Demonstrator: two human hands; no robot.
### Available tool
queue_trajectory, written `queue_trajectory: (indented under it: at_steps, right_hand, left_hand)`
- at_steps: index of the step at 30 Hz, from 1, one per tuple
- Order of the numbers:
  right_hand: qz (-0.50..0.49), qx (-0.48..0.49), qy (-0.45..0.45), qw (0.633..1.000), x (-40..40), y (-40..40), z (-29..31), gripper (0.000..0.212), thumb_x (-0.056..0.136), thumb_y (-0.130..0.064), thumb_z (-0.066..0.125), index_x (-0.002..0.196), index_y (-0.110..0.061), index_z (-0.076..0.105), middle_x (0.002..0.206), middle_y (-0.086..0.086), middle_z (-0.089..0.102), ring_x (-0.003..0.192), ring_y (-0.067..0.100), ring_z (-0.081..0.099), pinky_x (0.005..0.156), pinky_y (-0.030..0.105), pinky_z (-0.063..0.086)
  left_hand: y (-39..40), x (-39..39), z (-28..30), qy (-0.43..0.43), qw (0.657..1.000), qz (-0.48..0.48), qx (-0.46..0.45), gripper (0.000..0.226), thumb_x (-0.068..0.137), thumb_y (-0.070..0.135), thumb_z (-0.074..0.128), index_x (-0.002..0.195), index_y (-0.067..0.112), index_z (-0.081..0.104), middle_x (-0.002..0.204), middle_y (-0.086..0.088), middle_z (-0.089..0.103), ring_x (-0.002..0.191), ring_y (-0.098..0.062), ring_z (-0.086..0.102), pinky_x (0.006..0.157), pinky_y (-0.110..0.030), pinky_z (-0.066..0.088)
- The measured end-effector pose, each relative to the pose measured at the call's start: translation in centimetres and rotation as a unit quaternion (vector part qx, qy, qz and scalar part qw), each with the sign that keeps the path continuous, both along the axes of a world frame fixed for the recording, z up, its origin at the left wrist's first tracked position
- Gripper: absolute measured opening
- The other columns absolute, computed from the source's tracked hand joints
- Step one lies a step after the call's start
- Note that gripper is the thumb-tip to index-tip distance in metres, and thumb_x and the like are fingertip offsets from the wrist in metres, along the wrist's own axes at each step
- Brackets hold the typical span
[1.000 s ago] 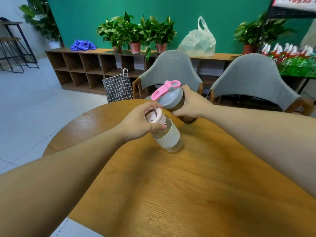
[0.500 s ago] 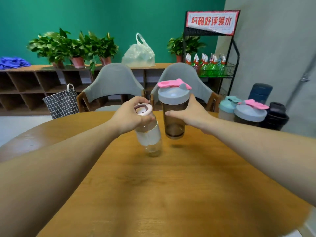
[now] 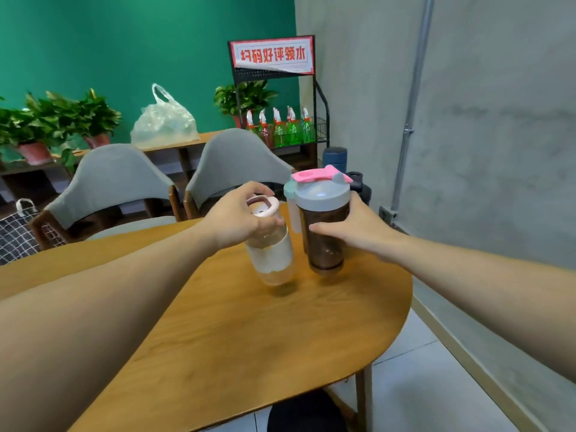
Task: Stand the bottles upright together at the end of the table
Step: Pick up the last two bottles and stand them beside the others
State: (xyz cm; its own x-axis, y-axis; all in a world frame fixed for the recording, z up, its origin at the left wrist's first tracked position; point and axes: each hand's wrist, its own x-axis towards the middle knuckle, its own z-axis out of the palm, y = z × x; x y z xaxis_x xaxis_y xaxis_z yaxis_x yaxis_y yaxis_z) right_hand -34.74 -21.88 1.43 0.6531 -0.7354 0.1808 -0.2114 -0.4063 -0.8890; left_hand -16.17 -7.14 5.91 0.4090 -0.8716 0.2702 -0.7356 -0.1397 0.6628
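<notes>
My left hand [image 3: 240, 218] grips the neck of a clear bottle [image 3: 274, 260] with a pale pink cap and white sleeve, held tilted just above the wooden table [image 3: 249, 338]. My right hand [image 3: 355, 229] holds a brown shaker bottle [image 3: 324, 241] with a grey lid and pink flip tab, upright and slightly off the tabletop. Behind them at the table's far right end stand other bottles: a teal-lidded one [image 3: 290, 198], a dark blue one [image 3: 335, 157] and a black one [image 3: 361, 185], mostly hidden by the shaker.
Two grey chairs [image 3: 118, 179] stand at the table's far side. A grey wall [image 3: 483, 135] runs close along the right, with a rack of green spray bottles [image 3: 280, 129] behind. The table's rounded right edge drops to tiled floor.
The view has swung to the right. Both hands have carried their bottles toward the table's right end, close to the standing bottles. The shaker now hides the pink-lidded one.
</notes>
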Motion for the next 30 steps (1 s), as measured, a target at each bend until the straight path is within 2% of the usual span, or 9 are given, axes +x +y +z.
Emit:
queue_trajectory:
  at_steps: [6,10,13,16,20,24,27,30]
  right_hand:
    - [-0.042,0.017,-0.009,0.999,-4.4,-4.5,-2.3,0.093,0.066,-0.035,0.089,0.141,-0.020,0.037,0.125,-0.002,0.057,0.114,0.016,0.056,0.085,0.029,0.054]
    - [-0.064,0.024,-0.011,0.998,-5.9,-7.2,-4.0,0.094,0.063,-0.035,0.090,0.139,-0.019,0.038,0.122,-0.001,0.058,0.112,0.017,0.057,0.086,0.028,0.051]
    - [-0.068,0.023,-0.009,0.997,-6.5,-8.5,-4.9,0.100,0.057,-0.040,0.090,0.140,-0.022,0.036,0.123,-0.002,0.058,0.113,0.016,0.056,0.091,0.034,0.053]
    - [-0.071,0.027,-0.018,0.997,-6.7,-9.3,-5.7,0.100,0.059,-0.036,0.091,0.140,-0.022,0.035,0.123,-0.002,0.057,0.112,0.015,0.056,0.087,0.030,0.052]
    - [-0.068,0.040,-0.026,0.997,-6.5,-9.9,-6.5,0.099,0.058,-0.035,0.092,0.139,-0.020,0.037,0.122,-0.002,0.058,0.112,0.015,0.058,0.091,0.035,0.054]
    - [-0.073,0.049,-0.025,0.996,-6.2,-10.1,-6.8,0.097,0.061,-0.033,0.092,0.139,-0.018,0.035,0.122,0.000,0.057,0.111,0.017,0.057,0.084,0.029,0.052]
    - [-0.071,0.062,-0.024,0.995,-5.9,-10.1,-6.8,0.100,0.062,-0.032,0.092,0.140,-0.018,0.032,0.124,0.000,0.055,0.112,0.017,0.055,0.083,0.027,0.049]
    - [-0.057,0.073,-0.020,0.996,-5.7,-9.8,-6.7,0.102,0.063,-0.033,0.092,0.142,-0.019,0.028,0.126,-0.001,0.053,0.114,0.016,0.053,0.083,0.025,0.046]
  left_hand:
    - [-4.8,-4.0,-1.1,-0.001,0.999,-0.020,0.040,0.053,0.072,0.037,0.085,0.116,0.030,0.057,0.113,0.002,0.063,0.097,-0.018,0.063,0.069,-0.025,0.052]
    - [-7.4,-5.7,-2.0,-0.011,0.997,-0.028,0.064,0.056,0.071,0.039,0.085,0.117,0.032,0.054,0.112,0.002,0.064,0.096,-0.016,0.063,0.074,-0.028,0.055]
    - [-8.9,-6.5,-2.6,-0.020,0.996,-0.031,0.080,0.064,0.070,0.042,0.086,0.122,0.034,0.049,0.114,0.000,0.063,0.099,-0.020,0.063,0.085,-0.038,0.057]
    - [-9.9,-7.0,-3.0,-0.019,0.996,-0.028,0.082,0.073,0.069,0.040,0.086,0.126,0.032,0.041,0.114,-0.002,0.062,0.099,-0.022,0.063,0.088,-0.040,0.056]
    - [-10.8,-7.7,-3.3,-0.020,0.996,-0.034,0.082,0.071,0.072,0.034,0.086,0.120,0.031,0.033,0.102,0.001,0.060,0.093,-0.021,0.063,0.081,-0.036,0.056]
    - [-11.4,-8.1,-3.7,-0.032,0.995,-0.029,0.089,0.070,0.071,0.034,0.087,0.115,0.027,0.032,0.104,-0.001,0.059,0.091,-0.021,0.063,0.075,-0.034,0.057]
    - [-11.7,-8.3,-3.8,-0.044,0.994,-0.032,0.099,0.070,0.070,0.033,0.087,0.113,0.025,0.033,0.103,-0.002,0.060,0.090,-0.021,0.063,0.074,-0.034,0.057]
    - [-11.9,-8.5,-3.9,-0.040,0.994,-0.037,0.100,0.068,0.071,0.031,0.087,0.112,0.025,0.034,0.103,0.000,0.059,0.088,-0.019,0.062,0.068,-0.028,0.053]
